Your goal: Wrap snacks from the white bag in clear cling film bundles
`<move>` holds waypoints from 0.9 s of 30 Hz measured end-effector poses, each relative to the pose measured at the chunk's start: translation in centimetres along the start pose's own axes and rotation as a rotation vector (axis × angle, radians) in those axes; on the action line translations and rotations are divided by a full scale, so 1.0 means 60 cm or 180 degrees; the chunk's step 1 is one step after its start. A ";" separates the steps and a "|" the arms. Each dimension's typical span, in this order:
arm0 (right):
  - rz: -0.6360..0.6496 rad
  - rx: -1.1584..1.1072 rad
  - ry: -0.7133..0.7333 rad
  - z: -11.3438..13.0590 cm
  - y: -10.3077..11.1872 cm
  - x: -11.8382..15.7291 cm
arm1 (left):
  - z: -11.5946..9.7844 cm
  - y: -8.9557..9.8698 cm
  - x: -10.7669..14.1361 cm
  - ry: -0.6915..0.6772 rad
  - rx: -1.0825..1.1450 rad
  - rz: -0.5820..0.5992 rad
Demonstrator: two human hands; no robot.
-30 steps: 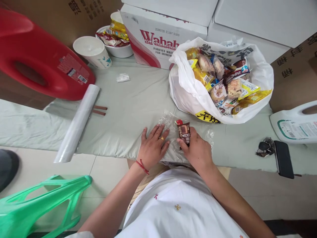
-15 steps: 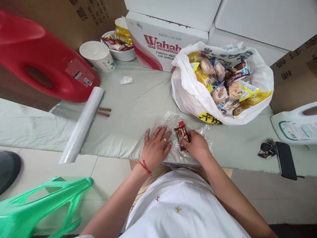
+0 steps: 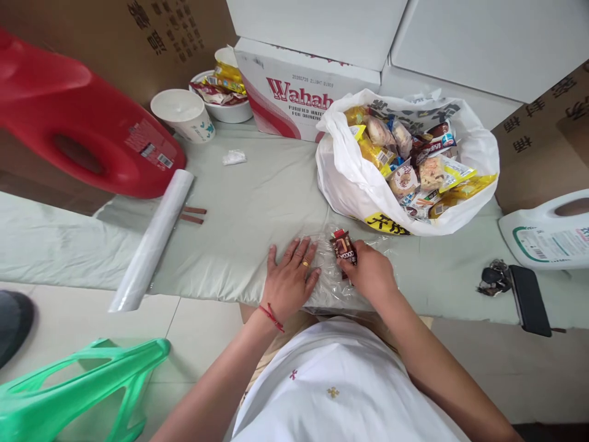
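Observation:
My right hand (image 3: 370,270) is closed on a small brown snack packet (image 3: 343,247) marked COCOA, gripped between thumb and fingers; a bit of red shows at its top end. Under it, a clear plastic bag (image 3: 326,285) lies crumpled on the cloth-covered table at the front edge. My left hand (image 3: 291,273) rests flat, palm down with fingers apart, at the left side of the clear bag. Beyond my right hand stands a white plastic bag (image 3: 338,178), open at the top and full of wrapped snacks (image 3: 405,178).
A plastic film roll (image 3: 151,242) overhangs the front edge at left, beside a red jug (image 3: 124,153). Behind are a paper cup (image 3: 181,116), a white bowl (image 3: 232,113) and a Wahaha carton (image 3: 285,92). A phone (image 3: 529,301), keys (image 3: 494,277) and white jug (image 3: 552,233) lie right.
The packet has tilted and shifted slightly to the right in my right hand. My left hand stays flat in about the same place. The whole view has shifted a little.

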State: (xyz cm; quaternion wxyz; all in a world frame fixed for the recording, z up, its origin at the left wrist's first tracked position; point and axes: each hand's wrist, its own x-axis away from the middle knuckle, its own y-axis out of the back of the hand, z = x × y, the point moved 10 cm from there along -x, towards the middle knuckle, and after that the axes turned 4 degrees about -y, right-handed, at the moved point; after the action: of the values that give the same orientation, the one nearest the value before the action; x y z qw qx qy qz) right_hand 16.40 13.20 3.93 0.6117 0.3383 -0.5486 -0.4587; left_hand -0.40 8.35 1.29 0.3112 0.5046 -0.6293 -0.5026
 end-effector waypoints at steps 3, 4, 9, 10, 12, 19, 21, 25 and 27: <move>-0.0043 0.0269 -0.0051 0.021 -0.004 0.014 | -0.001 0.001 -0.001 0.0013 -0.0005 -0.0030; -0.0071 0.0311 -0.0060 0.023 -0.004 0.015 | -0.001 0.002 -0.001 0.0019 -0.0009 -0.0037; -0.0077 0.0359 -0.0085 0.007 -0.003 -0.001 | 0.007 0.009 -0.004 0.0158 -0.0002 -0.0091; -0.0069 0.0348 -0.0111 -0.001 -0.002 -0.006 | 0.008 0.011 -0.005 0.0216 -0.0010 -0.0105; -0.0077 0.0320 -0.0127 -0.012 0.001 -0.015 | 0.008 0.017 -0.008 0.0320 -0.0060 -0.0135; -0.0101 0.0254 -0.0104 -0.019 -0.007 -0.019 | -0.032 0.060 -0.037 0.0105 -0.0389 -0.0635; -0.0150 0.0275 -0.0045 -0.014 -0.006 -0.018 | -0.086 0.043 -0.053 -0.0934 -0.0190 -0.0361; -0.0129 0.0164 0.0034 -0.019 -0.004 -0.023 | -0.121 -0.005 -0.063 -0.1768 -0.0142 0.0304; -0.0141 0.0015 0.0031 -0.032 0.001 -0.030 | -0.097 -0.019 -0.068 -0.1379 -0.0244 0.0424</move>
State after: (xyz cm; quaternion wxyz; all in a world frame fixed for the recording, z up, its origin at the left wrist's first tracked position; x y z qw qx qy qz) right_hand 18.35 14.72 3.03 0.6032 0.3540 -0.5391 -0.4692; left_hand 6.43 10.39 2.44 0.2202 0.3300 -0.6938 -0.6011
